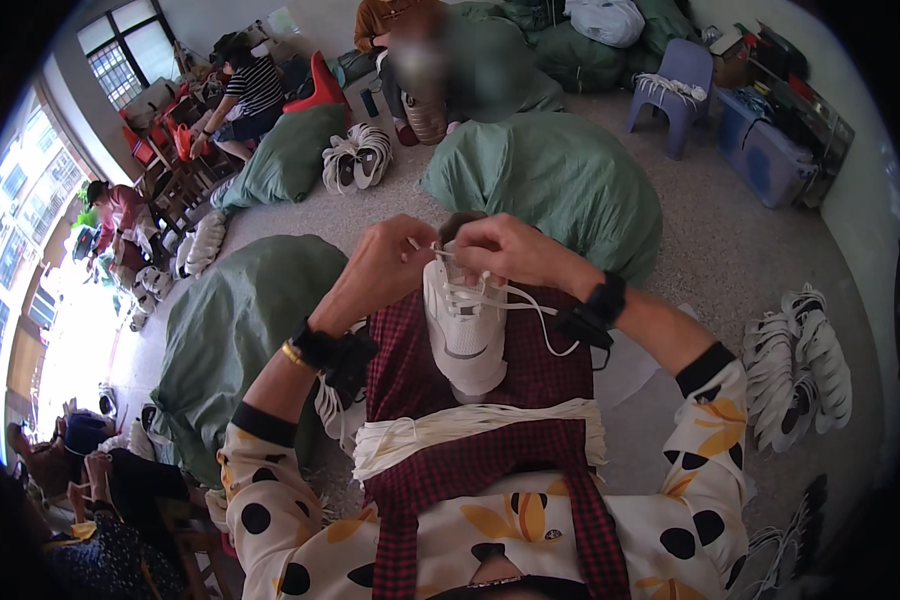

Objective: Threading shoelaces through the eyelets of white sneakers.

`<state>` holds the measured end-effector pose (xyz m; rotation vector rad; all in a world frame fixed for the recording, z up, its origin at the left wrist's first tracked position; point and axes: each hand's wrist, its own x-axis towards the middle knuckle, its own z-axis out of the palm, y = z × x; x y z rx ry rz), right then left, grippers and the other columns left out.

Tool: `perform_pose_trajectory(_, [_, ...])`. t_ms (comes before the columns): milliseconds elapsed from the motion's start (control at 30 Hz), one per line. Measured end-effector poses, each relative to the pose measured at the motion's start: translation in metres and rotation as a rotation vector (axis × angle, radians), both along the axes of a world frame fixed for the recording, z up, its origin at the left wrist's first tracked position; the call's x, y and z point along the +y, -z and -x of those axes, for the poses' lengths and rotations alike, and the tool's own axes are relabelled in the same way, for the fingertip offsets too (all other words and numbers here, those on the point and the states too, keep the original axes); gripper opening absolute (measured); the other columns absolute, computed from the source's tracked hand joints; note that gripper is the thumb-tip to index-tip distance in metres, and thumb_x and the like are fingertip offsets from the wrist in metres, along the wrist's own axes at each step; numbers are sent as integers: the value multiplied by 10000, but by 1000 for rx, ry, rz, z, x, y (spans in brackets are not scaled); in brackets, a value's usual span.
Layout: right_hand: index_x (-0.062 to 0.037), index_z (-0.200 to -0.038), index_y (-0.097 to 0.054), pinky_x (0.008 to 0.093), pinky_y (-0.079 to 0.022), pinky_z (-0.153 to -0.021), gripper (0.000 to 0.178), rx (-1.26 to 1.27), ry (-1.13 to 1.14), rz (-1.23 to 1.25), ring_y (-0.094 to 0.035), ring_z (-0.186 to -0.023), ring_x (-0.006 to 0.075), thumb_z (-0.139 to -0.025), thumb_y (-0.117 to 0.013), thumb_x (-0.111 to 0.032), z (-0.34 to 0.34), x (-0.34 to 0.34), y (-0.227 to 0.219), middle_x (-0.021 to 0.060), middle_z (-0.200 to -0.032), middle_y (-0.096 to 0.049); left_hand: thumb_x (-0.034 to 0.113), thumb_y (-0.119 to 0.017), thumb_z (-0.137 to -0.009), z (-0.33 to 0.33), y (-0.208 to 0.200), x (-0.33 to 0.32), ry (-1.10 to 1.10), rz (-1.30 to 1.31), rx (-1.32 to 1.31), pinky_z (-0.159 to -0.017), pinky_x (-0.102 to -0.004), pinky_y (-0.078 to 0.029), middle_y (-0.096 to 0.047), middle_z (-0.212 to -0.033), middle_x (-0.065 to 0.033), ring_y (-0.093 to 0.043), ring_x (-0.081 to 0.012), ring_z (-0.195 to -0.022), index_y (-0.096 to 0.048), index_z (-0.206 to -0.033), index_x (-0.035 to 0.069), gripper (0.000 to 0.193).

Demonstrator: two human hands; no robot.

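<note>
And it's a head-worn fisheye peering down and forward, close over the white, round-toed lace-up shoe (469,335)!

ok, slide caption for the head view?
Both hands pinch a white lace at the far end of a white shoe over a dark red checked apron, green sacks nearby.

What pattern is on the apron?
The apron has small dark red and black checks, seen best in the head view.

A bulging green fabric sack (560,170) blocks the way ahead. Rightward, the right hand (515,248) could pass over speckled grey floor (712,245) before stacked white shoes (770,372).
</note>
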<state>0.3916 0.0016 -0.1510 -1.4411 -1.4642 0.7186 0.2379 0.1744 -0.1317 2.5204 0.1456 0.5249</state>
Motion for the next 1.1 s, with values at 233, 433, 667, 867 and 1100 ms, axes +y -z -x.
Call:
perform_pose_trajectory(233, [-5, -970, -620, 228, -499, -674, 176, 194, 133, -18, -574, -728, 54, -994, -600, -178, 9, -36, 35, -17, -798, -606, 312, -715, -819, -49, 32, 5, 60, -323, 100, -866, -409, -443, -668, -974, -112, -636, -294, -935, -647, -1170, 59, 438])
perform_pose_trajectory(433, [9, -949, -658, 230, -508, -706, 159, 154, 117, -63, -584, -764, 48, -962, -647, -149, 4, -33, 51, -8, -821, -638, 335, -730, -814, -61, 23, 16, 162, -18, 273, -760, -334, -454, -637, -859, -45, -593, -179, -814, -619, -1104, 34, 432])
perform_pose_trajectory(667, [16, -920, -709, 240, -513, -691, 137, 69, 249, -148, -628, -777, 62, -882, -727, -114, 10, -28, 56, 12, -821, -676, 244, -766, -825, -62, 36, 34, 353, 132, 331, -767, -300, -474, -663, -939, -37, -582, -105, -851, -573, -1154, 17, 444])
perform_pose_trajectory(867, [16, -885, -688, 231, -525, -655, 108, -115, 314, -136, -631, -702, 67, -901, -703, -90, 16, -24, 58, 20, -795, -680, 125, -717, -890, -50, 53, 43, 527, 849, 232, -870, -253, -474, -656, -1022, 4, -584, -65, -950, -576, -1152, 38, 310])
perform_pose_trajectory(1100, [13, -836, -639, 230, -525, -601, 125, -75, 458, -86, -636, -656, 68, -903, -672, -88, 17, -16, 64, 31, -708, -667, 132, -718, -899, -51, 59, 45, 512, 827, 225, -902, -254, -471, -660, -1056, 17, -583, -62, -979, -579, -1157, 52, 303])
